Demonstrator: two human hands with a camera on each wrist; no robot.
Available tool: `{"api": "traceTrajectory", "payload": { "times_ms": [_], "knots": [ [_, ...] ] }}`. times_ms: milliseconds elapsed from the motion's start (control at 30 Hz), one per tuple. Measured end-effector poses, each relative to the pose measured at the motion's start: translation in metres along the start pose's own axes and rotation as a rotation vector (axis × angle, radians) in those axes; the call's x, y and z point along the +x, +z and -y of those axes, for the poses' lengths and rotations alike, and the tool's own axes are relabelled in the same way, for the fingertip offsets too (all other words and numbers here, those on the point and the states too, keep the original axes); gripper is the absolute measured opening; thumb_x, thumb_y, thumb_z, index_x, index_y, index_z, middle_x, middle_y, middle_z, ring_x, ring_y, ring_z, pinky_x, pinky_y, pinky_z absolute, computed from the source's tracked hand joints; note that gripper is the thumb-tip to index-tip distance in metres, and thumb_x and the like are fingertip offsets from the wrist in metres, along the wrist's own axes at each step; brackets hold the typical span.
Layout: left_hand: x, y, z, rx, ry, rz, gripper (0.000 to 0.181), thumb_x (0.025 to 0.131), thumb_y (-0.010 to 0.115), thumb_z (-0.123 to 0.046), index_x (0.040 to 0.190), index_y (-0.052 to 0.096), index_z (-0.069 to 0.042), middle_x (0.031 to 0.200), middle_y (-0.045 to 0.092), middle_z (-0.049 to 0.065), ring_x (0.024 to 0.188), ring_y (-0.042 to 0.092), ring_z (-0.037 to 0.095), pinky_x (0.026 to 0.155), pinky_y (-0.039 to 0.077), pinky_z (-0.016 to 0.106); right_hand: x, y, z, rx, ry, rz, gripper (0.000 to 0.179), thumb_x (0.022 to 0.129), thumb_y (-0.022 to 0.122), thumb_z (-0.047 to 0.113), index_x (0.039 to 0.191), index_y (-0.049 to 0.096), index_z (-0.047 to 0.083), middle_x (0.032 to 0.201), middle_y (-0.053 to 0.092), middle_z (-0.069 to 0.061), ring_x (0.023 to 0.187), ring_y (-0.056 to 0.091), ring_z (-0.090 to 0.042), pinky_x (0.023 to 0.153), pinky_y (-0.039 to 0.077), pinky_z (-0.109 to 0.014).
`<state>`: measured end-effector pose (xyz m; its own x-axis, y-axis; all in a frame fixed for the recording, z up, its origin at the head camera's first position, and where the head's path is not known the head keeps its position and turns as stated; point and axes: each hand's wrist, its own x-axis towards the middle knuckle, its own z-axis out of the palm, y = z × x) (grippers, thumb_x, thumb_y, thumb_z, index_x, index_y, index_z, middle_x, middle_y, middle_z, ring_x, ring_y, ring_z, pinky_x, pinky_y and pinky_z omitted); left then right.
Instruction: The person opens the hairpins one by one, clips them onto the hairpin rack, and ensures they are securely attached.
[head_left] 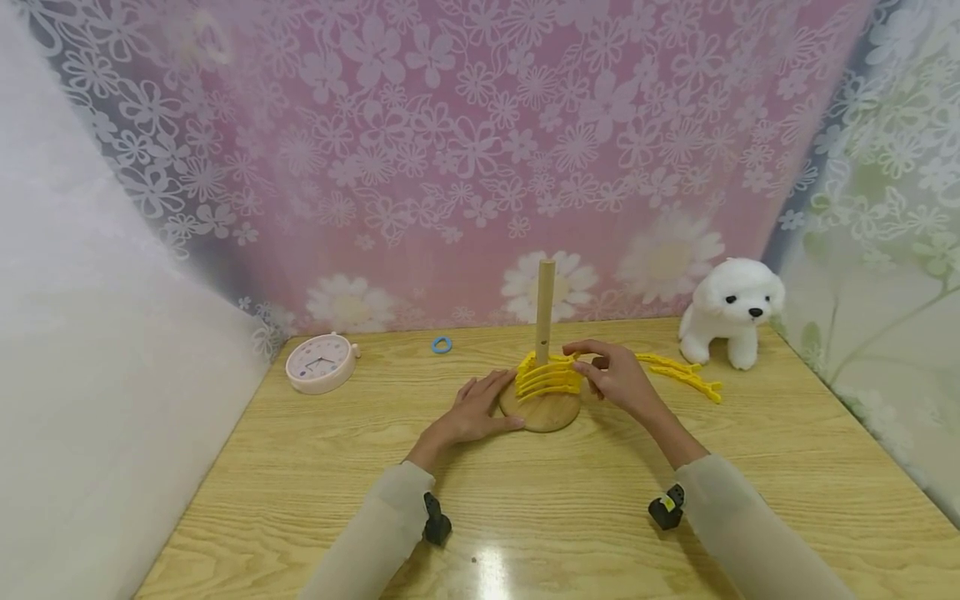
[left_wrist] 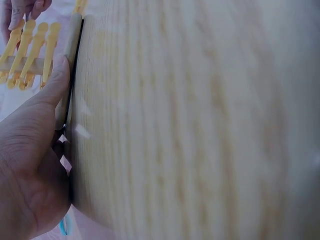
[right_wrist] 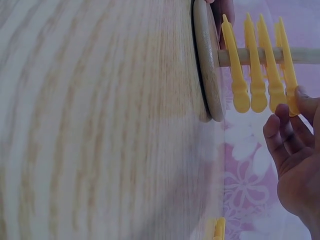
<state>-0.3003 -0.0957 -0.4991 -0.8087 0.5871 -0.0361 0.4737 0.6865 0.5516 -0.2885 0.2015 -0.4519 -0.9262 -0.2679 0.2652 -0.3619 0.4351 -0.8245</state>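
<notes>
A round wooden base (head_left: 547, 417) carries an upright wooden post (head_left: 546, 308). Several curved yellow plastic pieces (head_left: 547, 383), with rounded ends, are stacked around the post; the right wrist view shows small gaps between them. My left hand (head_left: 474, 412) grips the left edge of the base, its thumb (left_wrist: 60, 75) lying over the rim. On the other side, my right hand (head_left: 622, 379) pinches the rounded end of the topmost yellow piece (right_wrist: 287, 65) between thumb and finger, while its other fingers bend loosely below.
More yellow pieces (head_left: 682, 375) lie on the wooden table (head_left: 525, 500) to the right. A white plush dog (head_left: 731, 308) stands at the back right. A pink alarm clock (head_left: 321, 363) and a small blue ring (head_left: 435, 347) lie toward the back left. Floral fabric (head_left: 465, 150) hangs behind.
</notes>
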Motion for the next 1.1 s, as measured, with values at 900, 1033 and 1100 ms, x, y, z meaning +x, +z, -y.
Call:
{"api": "traceTrajectory", "payload": {
  "times_ms": [900, 1033, 1100],
  "knots": [
    [-0.002, -0.001, -0.001, -0.005, -0.004, -0.007, 0.089, 0.1, 0.062, -0.058, 0.169, 0.014, -0.028, 0.174, 0.016, 0.001, 0.161, 0.008, 0.019, 0.129, -0.002, 0.047, -0.039, -0.056, -0.039, 0.073, 0.053, 0.031, 0.053, 0.105, 0.064, 0.012, 0.154, 0.047, 0.001, 0.142, 0.055, -0.033, 0.053, 0.056, -0.032, 0.049, 0.052, -0.04],
    [-0.001, 0.001, 0.0, -0.006, -0.004, -0.005, 0.09, 0.1, 0.062, -0.059, 0.169, 0.013, -0.028, 0.174, 0.015, 0.001, 0.161, 0.007, 0.019, 0.129, -0.003, 0.047, -0.05, -0.071, -0.044, -0.019, 0.108, 0.019, 0.055, 0.104, 0.067, 0.014, 0.153, 0.047, -0.001, 0.141, 0.056, -0.032, 0.053, 0.056, -0.031, 0.049, 0.051, -0.038],
    [-0.001, 0.001, 0.0, -0.009, -0.002, -0.006, 0.09, 0.1, 0.062, -0.059, 0.169, 0.014, -0.027, 0.174, 0.015, 0.002, 0.161, 0.008, 0.02, 0.129, -0.002, 0.048, -0.056, -0.08, -0.047, -0.079, 0.128, 0.008, 0.057, 0.103, 0.068, 0.016, 0.152, 0.047, -0.002, 0.139, 0.058, -0.032, 0.052, 0.055, -0.028, 0.049, 0.05, -0.035]
  ]
}}
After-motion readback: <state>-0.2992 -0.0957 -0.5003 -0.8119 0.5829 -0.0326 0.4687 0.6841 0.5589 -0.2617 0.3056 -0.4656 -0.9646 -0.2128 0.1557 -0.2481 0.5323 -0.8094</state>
